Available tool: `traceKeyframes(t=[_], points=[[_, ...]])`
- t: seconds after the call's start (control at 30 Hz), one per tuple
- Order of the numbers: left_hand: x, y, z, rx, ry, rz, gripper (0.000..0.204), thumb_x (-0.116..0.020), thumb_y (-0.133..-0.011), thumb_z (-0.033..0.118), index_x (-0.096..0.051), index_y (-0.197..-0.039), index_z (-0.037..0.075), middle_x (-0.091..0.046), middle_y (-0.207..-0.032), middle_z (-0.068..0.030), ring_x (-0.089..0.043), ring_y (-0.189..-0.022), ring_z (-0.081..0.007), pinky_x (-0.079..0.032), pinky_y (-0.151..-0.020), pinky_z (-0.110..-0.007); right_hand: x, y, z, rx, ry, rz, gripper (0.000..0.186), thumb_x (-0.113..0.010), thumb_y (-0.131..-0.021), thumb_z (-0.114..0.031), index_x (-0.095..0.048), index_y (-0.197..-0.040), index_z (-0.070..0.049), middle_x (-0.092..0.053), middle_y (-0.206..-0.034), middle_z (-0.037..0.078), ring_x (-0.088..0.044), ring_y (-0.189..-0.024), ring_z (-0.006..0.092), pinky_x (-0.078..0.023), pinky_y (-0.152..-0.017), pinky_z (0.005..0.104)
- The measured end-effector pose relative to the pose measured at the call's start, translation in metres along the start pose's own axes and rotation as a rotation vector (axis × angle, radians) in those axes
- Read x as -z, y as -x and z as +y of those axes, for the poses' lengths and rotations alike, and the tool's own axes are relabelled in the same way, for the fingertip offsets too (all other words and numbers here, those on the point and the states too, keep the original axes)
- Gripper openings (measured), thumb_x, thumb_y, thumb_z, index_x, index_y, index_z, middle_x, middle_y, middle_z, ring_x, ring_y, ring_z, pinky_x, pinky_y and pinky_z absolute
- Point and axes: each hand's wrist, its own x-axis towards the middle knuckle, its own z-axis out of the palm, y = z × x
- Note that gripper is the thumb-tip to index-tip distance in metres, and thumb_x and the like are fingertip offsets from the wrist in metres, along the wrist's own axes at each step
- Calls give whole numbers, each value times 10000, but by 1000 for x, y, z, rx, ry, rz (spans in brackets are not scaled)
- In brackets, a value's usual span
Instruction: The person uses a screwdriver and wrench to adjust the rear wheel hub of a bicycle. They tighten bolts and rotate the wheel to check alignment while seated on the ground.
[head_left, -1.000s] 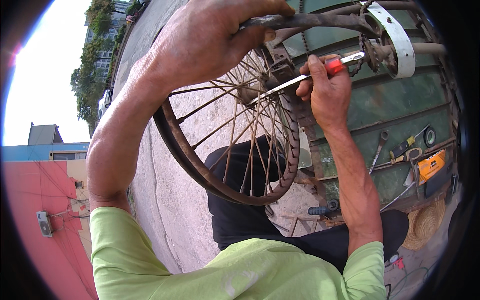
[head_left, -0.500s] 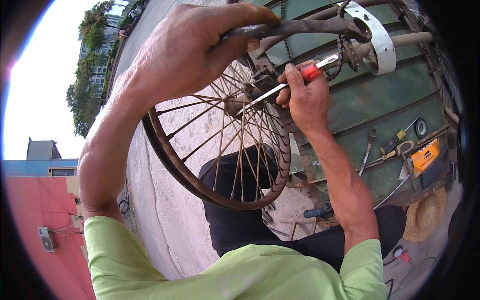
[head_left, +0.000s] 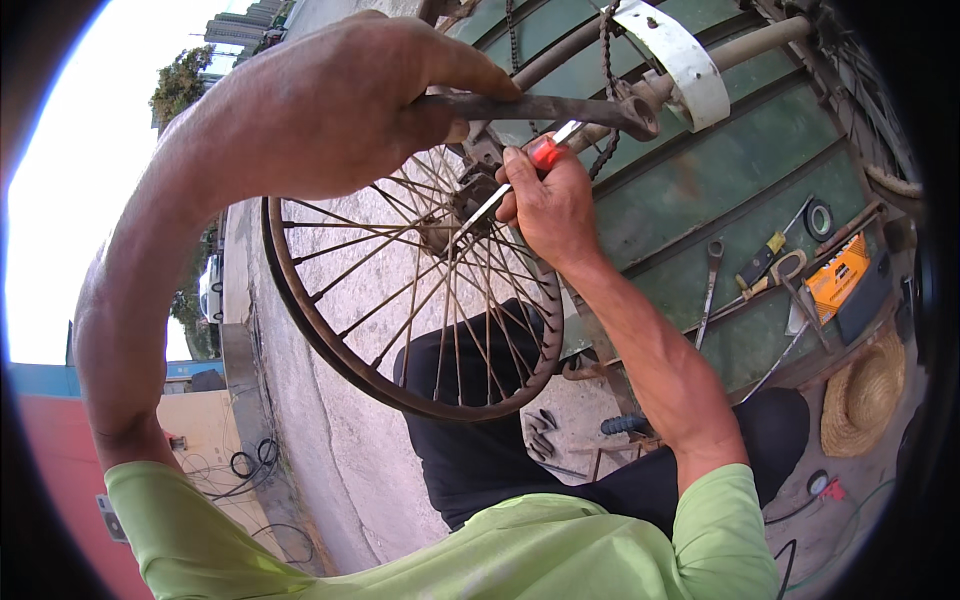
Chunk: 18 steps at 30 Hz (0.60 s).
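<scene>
My left hand (head_left: 375, 100) is closed around a dark ring-ended metal bar (head_left: 560, 108), held crosswise at the top of the view. My right hand (head_left: 555, 205) grips a screwdriver (head_left: 545, 152) with a red handle and a pale metal butt. Its shaft slants down to the left, and the tip is at or just in front of the hub (head_left: 437, 236) of a rusty spoked wheel (head_left: 400, 397); contact is unclear. The bar lies beside the screwdriver's butt, apparently overlapping it; whether they touch cannot be told. The wheel stands in front of my bent knee.
Right of the wheel are a green slatted panel (head_left: 690, 230), a chain (head_left: 608, 60) and a white curved guard (head_left: 690, 65). A wrench (head_left: 711, 280), black tape roll (head_left: 819, 220) and orange box (head_left: 838, 280) lie on the panel. Lower right is a straw hat (head_left: 862, 405).
The whole view has shifted, with the wheel and panel now further left. My left hand has brought the bar lower, nearer the screwdriver's butt. Both hands keep their grips.
</scene>
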Motion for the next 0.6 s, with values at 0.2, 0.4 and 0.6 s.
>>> traceKeyframes(t=[0.2, 0.4, 0.6], points=[[37, 24, 13, 314, 310, 200, 380, -691, -970, 73, -653, -1348, 48, -742, -898, -68, -674, -747, -149, -544, -672, -326, 1, 1, -2, -92, 76, -45, 317, -642, -1026, -262, -620, -868, 12, -684, -687, 55, -667, -506, 143, -519, -515, 303], [-37, 44, -8, 72, 157, 365, 339, -685, -1003, 178, -699, -1340, 138, -641, -744, -10, -479, -584, -44, -357, -530, -273, 0, 2, -4, -95, 32, -32, 272, -649, -1026, -229, -610, -906, 12, -682, -743, 44, -654, -512, 117, -495, -491, 258], [-81, 66, -29, 101, 245, 425, 321, -692, -984, 137, -705, -1304, 123, -629, -762, -38, -497, -583, -97, -398, -548, -303, -3, 3, -1, -90, -27, -21, 242, -640, -1036, -222, -578, -908, -26, -654, -712, 32, -601, -496, 82, -471, -459, 241]])
